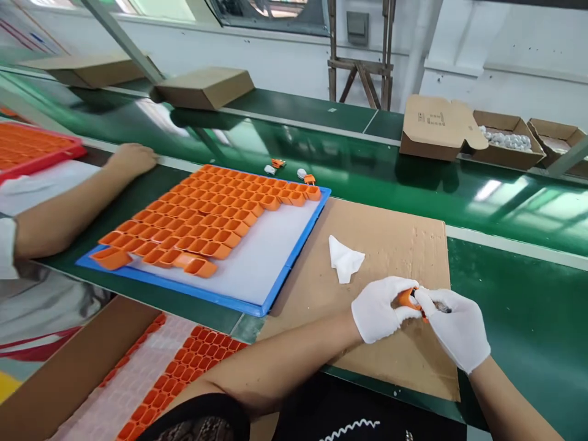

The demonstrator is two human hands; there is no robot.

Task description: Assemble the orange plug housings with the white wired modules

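Fingers [404, 283], left hand [380, 309]: pinching orange piece [407, 299] | right hand [456, 327]: curled around dark item [442, 307], touching orange piece

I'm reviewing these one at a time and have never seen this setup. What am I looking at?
There is no robot here. A camera on someone's head looks forward and down at their own gloved hands. The left hand grips a small orange part, and the right hand's fingers meet it; a small item by those fingers is too unclear to name. Below lies a cardboard sheet with a white piece on it. Beside it, a blue-rimmed tray carries rows of orange cups. The bare arm at far left is another person's.
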